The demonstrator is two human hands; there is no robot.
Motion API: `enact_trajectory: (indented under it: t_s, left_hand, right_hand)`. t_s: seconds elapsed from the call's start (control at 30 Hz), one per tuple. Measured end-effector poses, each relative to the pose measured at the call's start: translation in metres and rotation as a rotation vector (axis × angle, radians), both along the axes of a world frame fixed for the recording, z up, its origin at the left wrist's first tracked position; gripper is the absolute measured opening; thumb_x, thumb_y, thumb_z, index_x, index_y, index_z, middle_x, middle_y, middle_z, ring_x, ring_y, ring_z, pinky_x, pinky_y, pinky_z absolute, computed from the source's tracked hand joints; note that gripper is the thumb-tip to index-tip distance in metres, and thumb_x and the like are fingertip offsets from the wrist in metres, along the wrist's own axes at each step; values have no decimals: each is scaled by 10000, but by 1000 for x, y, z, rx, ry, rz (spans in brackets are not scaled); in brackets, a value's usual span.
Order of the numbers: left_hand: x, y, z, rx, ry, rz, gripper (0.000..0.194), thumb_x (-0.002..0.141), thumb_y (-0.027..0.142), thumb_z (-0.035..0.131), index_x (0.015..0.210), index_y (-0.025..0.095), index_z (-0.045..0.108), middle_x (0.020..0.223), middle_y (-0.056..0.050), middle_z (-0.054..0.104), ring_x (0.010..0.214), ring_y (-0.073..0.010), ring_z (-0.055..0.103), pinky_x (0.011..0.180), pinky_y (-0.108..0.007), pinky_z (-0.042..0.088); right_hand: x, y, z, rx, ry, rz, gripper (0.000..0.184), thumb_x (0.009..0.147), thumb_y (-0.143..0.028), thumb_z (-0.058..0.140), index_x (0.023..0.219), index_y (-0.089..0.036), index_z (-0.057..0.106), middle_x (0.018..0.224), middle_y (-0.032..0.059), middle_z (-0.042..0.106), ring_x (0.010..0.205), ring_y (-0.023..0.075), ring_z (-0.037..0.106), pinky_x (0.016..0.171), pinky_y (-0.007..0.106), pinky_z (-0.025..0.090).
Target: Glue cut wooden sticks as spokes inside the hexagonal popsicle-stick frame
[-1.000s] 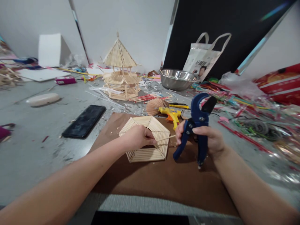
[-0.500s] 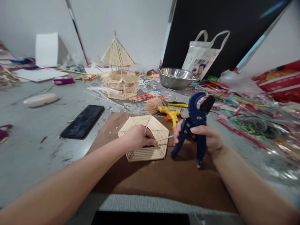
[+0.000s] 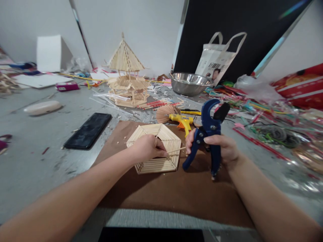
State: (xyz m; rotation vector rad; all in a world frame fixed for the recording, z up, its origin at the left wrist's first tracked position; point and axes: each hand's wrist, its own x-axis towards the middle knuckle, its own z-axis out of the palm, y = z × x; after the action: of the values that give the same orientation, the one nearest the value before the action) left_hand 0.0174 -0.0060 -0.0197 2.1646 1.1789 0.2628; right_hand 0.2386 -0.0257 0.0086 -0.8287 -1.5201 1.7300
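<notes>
My right hand (image 3: 224, 149) is wrapped around a blue pipe cutter (image 3: 212, 129), held upright with its jaws parted at the top. Between my left fingertips is the end of a thin wooden stick (image 3: 176, 149); it runs toward the fingers of my right hand. My left hand (image 3: 148, 148) is closed in a pinch above a six-sided panel of wooden sticks (image 3: 156, 167) and hides part of its middle. That panel lies on a brown sheet (image 3: 176, 191). Behind the cutter, a yellow glue gun (image 3: 185, 122) rests on its side.
A stick-built pavilion model (image 3: 127, 60) stands at the back, with red-tipped sticks (image 3: 156, 104) beside it. A black phone (image 3: 88, 131) lies on the left. Toward the back are a steel bowl (image 3: 190, 84) and a white bag (image 3: 214, 62). Scraps and coloured strips (image 3: 267, 134) litter the right.
The view has shifted very slightly. Both hands, the stick, the cutter and the panel keep nearly the same positions.
</notes>
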Motion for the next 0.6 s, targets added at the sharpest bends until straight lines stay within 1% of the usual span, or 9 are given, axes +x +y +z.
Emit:
enact_trajectory:
  t_s: [0.2, 0.43, 0.6]
  left_hand:
    - [0, 1, -1, 17, 52, -8, 303, 643, 460, 527, 741, 208, 664, 626, 1, 631, 547, -108, 493, 477, -192, 294]
    - [1, -1, 0, 93, 114, 1, 273, 633, 455, 526, 720, 234, 661, 640, 6, 634, 569, -116, 505, 481, -195, 291]
    - [-2, -1, 3, 102, 146, -41, 257, 650, 419, 497, 757, 254, 662, 679, 7, 647, 585, -119, 520, 493, -197, 299]
  right_hand:
    - [-1, 0, 0, 7, -6, -17, 254, 627, -314, 477, 817, -180, 578, 764, 62, 575, 704, 215, 555, 661, 401, 439]
    - [0, 1, -1, 25, 33, 30, 254, 648, -292, 460, 826, -150, 573, 775, 63, 561, 714, 207, 551, 678, 403, 433]
    - [0, 1, 0, 28, 52, 44, 248, 656, -273, 461, 838, -143, 569, 782, 63, 568, 722, 197, 554, 677, 389, 436]
